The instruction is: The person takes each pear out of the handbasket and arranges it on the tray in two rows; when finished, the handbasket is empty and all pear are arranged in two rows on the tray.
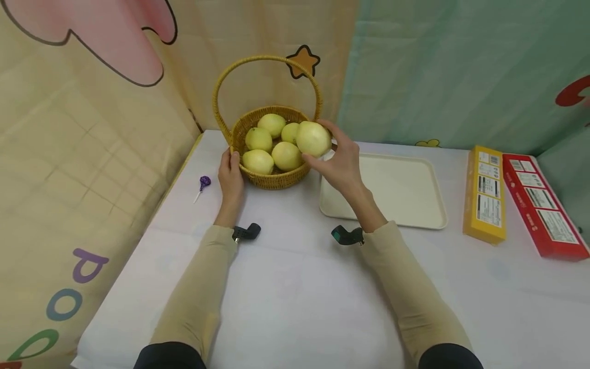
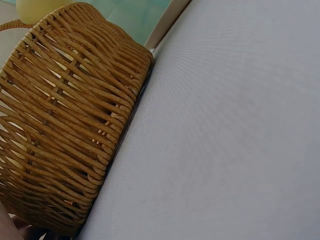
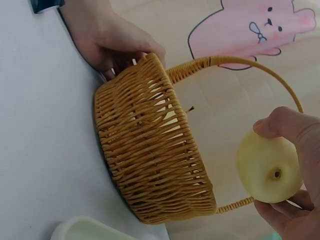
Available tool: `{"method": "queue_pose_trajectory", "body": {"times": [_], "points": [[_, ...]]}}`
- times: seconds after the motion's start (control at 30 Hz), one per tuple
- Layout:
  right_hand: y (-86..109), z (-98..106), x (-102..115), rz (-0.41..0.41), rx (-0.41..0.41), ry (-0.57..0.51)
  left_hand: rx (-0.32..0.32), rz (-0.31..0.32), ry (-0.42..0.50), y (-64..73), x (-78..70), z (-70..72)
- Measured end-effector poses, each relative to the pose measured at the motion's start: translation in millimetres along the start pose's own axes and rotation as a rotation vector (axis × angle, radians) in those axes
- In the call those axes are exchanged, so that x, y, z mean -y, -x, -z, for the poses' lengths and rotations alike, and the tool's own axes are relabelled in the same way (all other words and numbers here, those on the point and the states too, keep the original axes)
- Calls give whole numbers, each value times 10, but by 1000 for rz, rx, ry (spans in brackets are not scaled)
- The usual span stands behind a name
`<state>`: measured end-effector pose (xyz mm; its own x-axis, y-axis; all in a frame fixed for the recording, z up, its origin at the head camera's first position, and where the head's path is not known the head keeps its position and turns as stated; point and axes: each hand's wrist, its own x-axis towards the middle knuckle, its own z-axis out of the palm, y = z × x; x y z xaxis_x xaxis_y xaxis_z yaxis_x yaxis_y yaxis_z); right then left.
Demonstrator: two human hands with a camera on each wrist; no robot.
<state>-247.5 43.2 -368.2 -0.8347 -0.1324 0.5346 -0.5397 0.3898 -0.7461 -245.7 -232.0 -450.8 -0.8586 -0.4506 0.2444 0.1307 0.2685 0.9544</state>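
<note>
Wicker basket [image 1: 272, 177], smooth round pear [image 1: 313, 138]

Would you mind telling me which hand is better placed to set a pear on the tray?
Probably the right hand: it already grips a pear beside the tray, while the left hand holds the basket.

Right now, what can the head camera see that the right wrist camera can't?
Only the head view shows the four pears lying in the basket, the purple lollipop, and the yellow box and red box. Only the right wrist view shows the held pear's dimpled end. Both show the left hand against the basket's side, the right hand gripping the pear, and the cream tray.
</note>
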Motion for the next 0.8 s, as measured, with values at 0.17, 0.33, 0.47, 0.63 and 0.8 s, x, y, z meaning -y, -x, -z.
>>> {"method": "queue_pose_trajectory", "body": {"times": [0.17,0.33,0.47,0.63,0.8], "points": [[-6,61,-81,-11,-49,7,7,-2,7,-14,20,7],[-8,129,-189,-36,-101,29,16,2,12,-25,26,7],[-14,161,-270,-48,-129,42,11,5,7,-20,20,8],[3,182,-372,-88,-147,74,12,7,21,-16,20,4],[41,173,-516,-140,-151,98,13,13,34,-13,21,-2]]}}
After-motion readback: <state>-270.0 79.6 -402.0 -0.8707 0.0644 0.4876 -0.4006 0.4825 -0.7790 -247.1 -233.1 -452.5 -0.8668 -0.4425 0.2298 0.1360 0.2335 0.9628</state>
